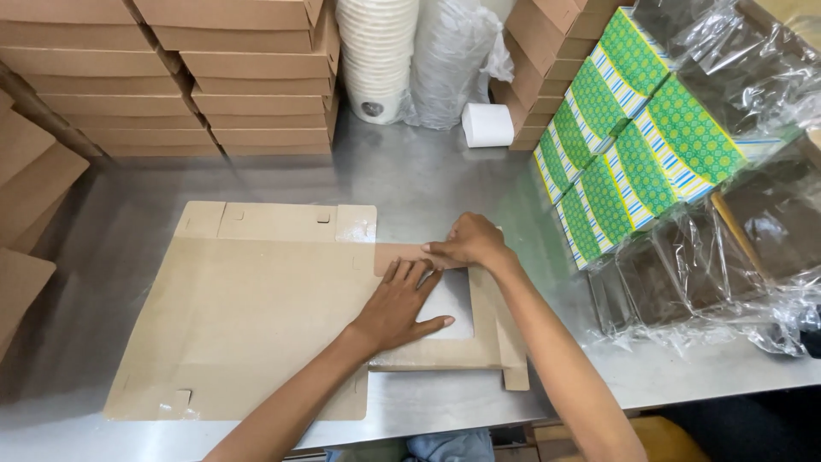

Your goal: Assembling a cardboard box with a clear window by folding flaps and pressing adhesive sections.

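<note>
Flat brown cardboard box (248, 316) lying on metal table (410, 180). Left hand (398, 308) pressing flat on box, fingers spread apart. Right hand (470, 244) pinching box flap (406, 255), fingers together. Green patterned boxes (633, 145) sitting right of cardboard box.

Steel table (428, 175) carries a flat cardboard blank (248, 316), stacked brown boxes (256, 77), green patterned boxes (637, 141), paper cups (376, 56), and a white roll (487, 125).
</note>
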